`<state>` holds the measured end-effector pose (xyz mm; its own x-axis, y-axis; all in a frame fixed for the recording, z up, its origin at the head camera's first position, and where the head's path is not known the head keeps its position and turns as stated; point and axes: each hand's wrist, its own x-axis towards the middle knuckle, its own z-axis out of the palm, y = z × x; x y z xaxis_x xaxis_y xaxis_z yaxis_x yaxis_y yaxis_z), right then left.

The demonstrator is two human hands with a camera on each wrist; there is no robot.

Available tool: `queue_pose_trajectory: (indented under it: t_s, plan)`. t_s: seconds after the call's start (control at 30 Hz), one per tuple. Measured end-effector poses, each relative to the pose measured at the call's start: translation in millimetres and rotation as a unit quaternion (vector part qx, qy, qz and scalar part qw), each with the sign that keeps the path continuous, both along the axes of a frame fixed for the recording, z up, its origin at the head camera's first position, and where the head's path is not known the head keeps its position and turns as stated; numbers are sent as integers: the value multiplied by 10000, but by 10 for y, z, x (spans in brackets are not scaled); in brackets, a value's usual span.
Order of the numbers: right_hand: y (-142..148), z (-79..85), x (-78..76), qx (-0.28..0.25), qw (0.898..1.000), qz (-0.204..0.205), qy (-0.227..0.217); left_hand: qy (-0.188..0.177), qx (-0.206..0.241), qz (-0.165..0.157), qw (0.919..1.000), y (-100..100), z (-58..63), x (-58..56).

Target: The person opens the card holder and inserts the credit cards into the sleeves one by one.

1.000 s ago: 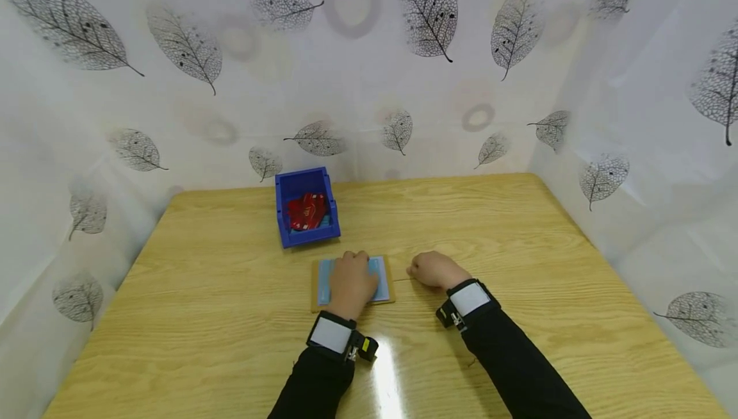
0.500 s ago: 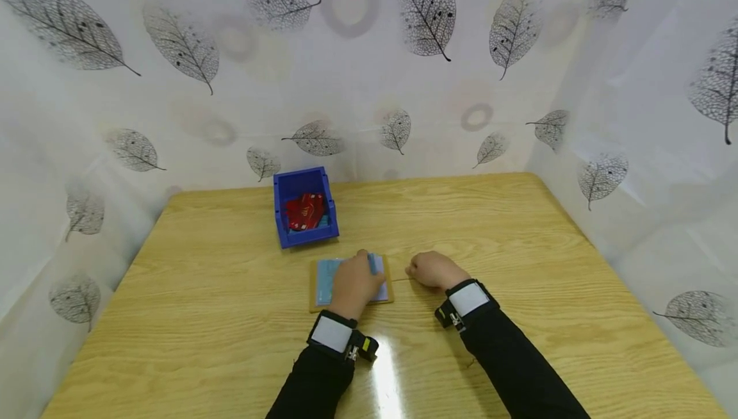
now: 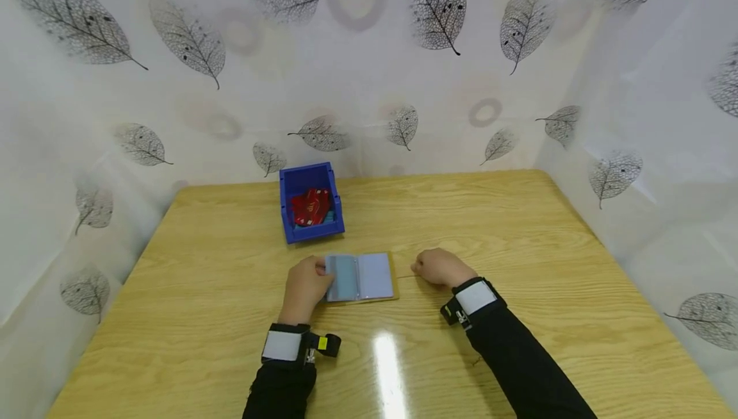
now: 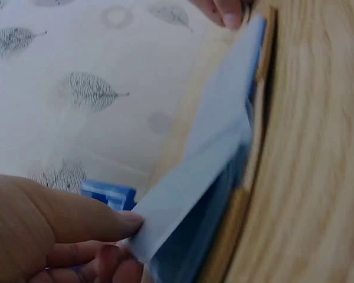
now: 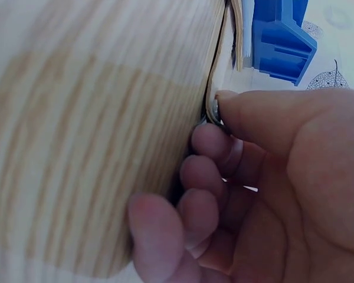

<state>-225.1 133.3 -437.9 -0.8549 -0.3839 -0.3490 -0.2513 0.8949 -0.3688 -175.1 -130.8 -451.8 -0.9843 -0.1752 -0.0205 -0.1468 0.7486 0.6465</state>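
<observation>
A tan card holder (image 3: 395,281) lies spread on the table with its clear plastic sleeves (image 3: 376,275) showing, pale blue on the left side and whitish on the right. At its left edge my left hand (image 3: 303,286) pinches a sleeve page (image 4: 186,183) between thumb and fingers. The left wrist view shows that page lifted, with a dark gap beneath it. To the right of the holder, my right hand (image 3: 442,267) rests low on the table. Its thumb and forefinger pinch the end of the holder's thin strap (image 5: 221,76), where a metal snap (image 5: 216,109) shows.
Behind the holder stands a blue bin (image 3: 314,233) containing red cards (image 3: 312,206) and some bluish pieces. A white leaf-print cloth (image 3: 357,86) hangs behind the wooden table (image 3: 202,291) and along both sides.
My left hand has moved left from over the holder's middle to its left edge, bringing a sleeve page across and uncovering the right side. My right hand stays in place at the strap.
</observation>
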Motion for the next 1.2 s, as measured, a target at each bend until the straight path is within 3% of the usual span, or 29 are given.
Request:
queue_pose_trajectory:
  t_s: [0.1, 0.2, 0.43, 0.53, 0.67, 0.9, 1.03, 1.2]
  plan:
    - [32, 27, -27, -9, 10000, -70, -11, 7, -383, 174, 9991, -25, 13, -52]
    - [53, 41, -39, -68, 9998, -161, -25, 285, -747, 291, 9964, -25, 99, -193]
    - [61, 31, -42, -123, 9994, -323, -53, 964, -857, 3, 9917, -82, 367, -846]
    - [45, 24, -19, -63, 9997, -249, 14, 953, -823, -118, 9920, -157, 344, -1129]
    - [11, 12, 39, -25, 9998, -203, 45, 449, -796, -197, 9956, -241, 225, -1381]
    - [-28, -56, 128, -154, 9994, -298, 17, -279, -1458, -88, 9889, -251, -5, -1542]
    - [-18, -66, 117, -125, 9993, -353, 31, -320, -1589, 96, 9867, -205, -74, -1573]
    - [18, -29, 70, -108, 9992, -391, 33, -183, -1346, 308, 9903, -129, -59, -1609]
